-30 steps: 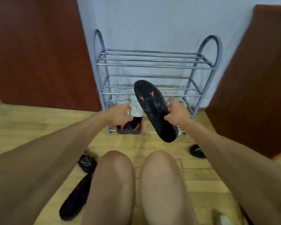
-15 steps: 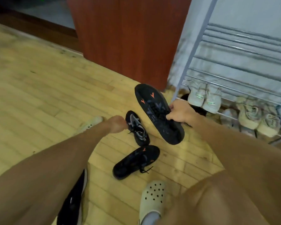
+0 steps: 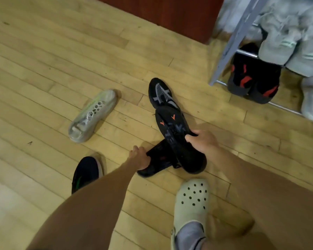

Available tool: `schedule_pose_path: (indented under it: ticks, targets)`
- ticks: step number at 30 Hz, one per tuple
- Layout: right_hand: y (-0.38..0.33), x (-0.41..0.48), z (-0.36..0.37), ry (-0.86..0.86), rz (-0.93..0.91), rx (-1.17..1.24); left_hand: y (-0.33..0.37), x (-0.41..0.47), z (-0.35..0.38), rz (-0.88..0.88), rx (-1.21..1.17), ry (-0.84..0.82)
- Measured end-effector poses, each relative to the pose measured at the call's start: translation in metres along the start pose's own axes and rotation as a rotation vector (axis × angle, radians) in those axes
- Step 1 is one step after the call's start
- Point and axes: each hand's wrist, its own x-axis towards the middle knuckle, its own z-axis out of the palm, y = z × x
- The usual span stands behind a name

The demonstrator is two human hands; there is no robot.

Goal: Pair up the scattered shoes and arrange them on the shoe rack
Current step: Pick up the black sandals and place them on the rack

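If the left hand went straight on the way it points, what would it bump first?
The black shoe on the floor, right ahead of the left hand; its fingers seem to grip its edge.

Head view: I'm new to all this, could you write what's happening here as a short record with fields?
Right hand: holds black shoe, sole up
Left hand: grips second black shoe on the floor
Loose on floor: patterned shoe, pale shoe, navy shoe
Rack: black-red pair on bottom shelf, light pair above
Foot: wears clog
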Motion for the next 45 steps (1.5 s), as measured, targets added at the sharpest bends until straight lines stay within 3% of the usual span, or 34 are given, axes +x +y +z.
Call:
schedule_pose_path:
  ticks: [6, 10, 14, 18, 25, 34, 45]
  targets:
    - [0.027, 0.002, 0.018, -0.133, 0.034, 0.031, 0.006, 0.005, 0.014, -0.049, -0.082, 0.033]
    - [0.034, -0.005, 0.013, -0.279, 0.148, 0.018, -0.006, -0.001, 0.010, -0.142, -0.412, -0.119]
    - [0.041, -0.017, -0.004, -0.125, 0.206, -0.253, -0.007, -0.022, 0.012, -0.097, -0.547, -0.258]
    - [0.024, -0.038, -0.038, -0.105, 0.108, -0.284, 0.006, -0.053, 0.011, -0.079, -0.603, -0.311]
    - [-0.012, -0.104, -0.142, 0.036, -0.012, -0.362, 0.046, -0.114, -0.036, 0.046, -0.671, -0.131]
    - [0.036, -0.192, -0.267, 0.227, 0.049, 0.072, 0.129, -0.190, -0.103, 0.324, -0.812, 0.006]
    - [0.077, -0.211, -0.329, 0.313, 0.021, 0.758, 0.270, -0.232, -0.163, 0.515, -0.854, 0.043]
